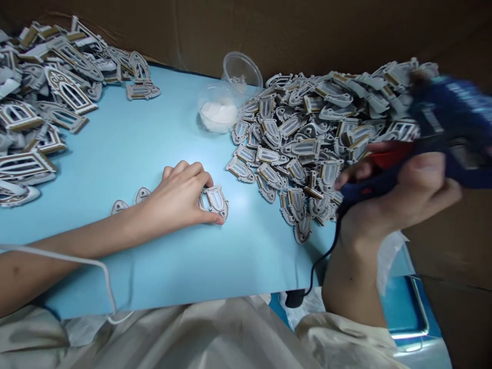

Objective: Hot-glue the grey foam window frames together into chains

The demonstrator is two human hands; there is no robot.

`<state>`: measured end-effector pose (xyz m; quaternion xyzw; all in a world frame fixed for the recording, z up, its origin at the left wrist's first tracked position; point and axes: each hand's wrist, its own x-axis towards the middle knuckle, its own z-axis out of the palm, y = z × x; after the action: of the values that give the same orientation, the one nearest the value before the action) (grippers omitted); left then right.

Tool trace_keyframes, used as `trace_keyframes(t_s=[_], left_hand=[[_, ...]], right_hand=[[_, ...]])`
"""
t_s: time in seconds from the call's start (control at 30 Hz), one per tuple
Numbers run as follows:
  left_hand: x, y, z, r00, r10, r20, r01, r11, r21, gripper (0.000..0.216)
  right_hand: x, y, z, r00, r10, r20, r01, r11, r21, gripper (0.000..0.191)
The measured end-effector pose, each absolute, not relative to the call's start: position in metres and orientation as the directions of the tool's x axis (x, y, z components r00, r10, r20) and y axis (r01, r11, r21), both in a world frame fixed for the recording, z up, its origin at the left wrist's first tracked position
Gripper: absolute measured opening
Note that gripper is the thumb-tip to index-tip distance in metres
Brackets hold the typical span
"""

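Note:
My left hand lies flat on the pale blue table, its fingertips pressing an arched grey-and-tan window piece. Two similar pieces sit partly hidden behind the wrist. Raised at the right, my right hand grips a dark blue hot glue gun with a red trigger. Its black cord hangs down past the table edge. The gun's nozzle is blurred and hard to make out. A large heap of arched pieces lies just left of and below that hand.
A second heap of larger arched pieces covers the table's left end. Two clear plastic bowls stand at the back, one holding white material. Brown cardboard walls the back and right. A white cable crosses my left forearm.

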<state>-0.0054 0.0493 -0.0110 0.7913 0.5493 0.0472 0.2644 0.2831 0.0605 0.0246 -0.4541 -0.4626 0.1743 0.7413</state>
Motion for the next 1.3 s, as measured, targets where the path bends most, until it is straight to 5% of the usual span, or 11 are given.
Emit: trace_keyframes(t_s=[0.17, 0.43, 0.7, 0.9, 1.0, 1.17, 1.3], left_hand=[[-0.024, 0.067, 0.003, 0.532, 0.809, -0.250, 0.768, -0.337, 0.545, 0.038], [-0.011, 0.082, -0.001, 0.566, 0.819, -0.089, 0.717, -0.437, 0.542, 0.030], [-0.018, 0.078, 0.018, 0.372, 0.927, 0.043, 0.735, -0.322, 0.597, 0.033], [-0.044, 0.037, -0.001, 0.458, 0.885, -0.088, 0.839, -0.397, 0.371, 0.073], [-0.048, 0.026, -0.009, 0.430, 0.896, -0.109, 0.866, -0.375, 0.331, 0.067], [-0.046, 0.026, -0.012, 0.428, 0.901, -0.070, 0.851, -0.377, 0.366, 0.063], [-0.049, 0.028, -0.019, 0.442, 0.897, -0.018, 0.814, -0.392, 0.428, 0.057]], right_hand=[[0.274, 0.044, 0.007, 0.244, 0.843, 0.480, 0.170, 0.450, -0.877, 0.035], [0.282, 0.031, -0.012, 0.160, 0.931, 0.328, 0.197, 0.295, -0.935, 0.042], [0.267, 0.013, -0.018, -0.209, 0.978, -0.001, 0.331, 0.069, -0.941, 0.052], [0.258, 0.000, -0.015, -0.282, 0.957, -0.064, 0.399, 0.056, -0.915, 0.048], [0.251, -0.005, -0.017, -0.299, 0.948, -0.105, 0.260, -0.025, -0.965, 0.047], [0.218, -0.015, -0.027, -0.451, 0.874, -0.180, -0.227, -0.307, -0.924, 0.052], [0.198, -0.014, -0.037, -0.434, 0.893, -0.120, -0.278, -0.260, -0.925, 0.049]])
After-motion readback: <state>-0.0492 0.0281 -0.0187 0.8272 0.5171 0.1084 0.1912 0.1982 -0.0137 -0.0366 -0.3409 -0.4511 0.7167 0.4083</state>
